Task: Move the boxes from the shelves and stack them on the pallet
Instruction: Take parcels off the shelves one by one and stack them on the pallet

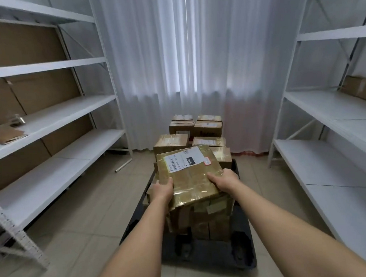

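I hold a flat taped cardboard box [190,174] with a white shipping label, tilted, over the stack of boxes [203,220] on the dark pallet [205,255]. My left hand [162,190] grips its near left edge, thumb on top. At the near right corner my right hand [223,178] grips the box the same way. Further boxes [195,127] are stacked at the pallet's far end. One brown box [359,88] lies on the right shelf.
White metal shelving [49,117] lines the left wall, carrying a flat cardboard piece [7,136] and small items. More shelving [329,109] stands on the right. White curtains [191,63] hang behind. A thin tube [124,164] lies on the tiled floor.
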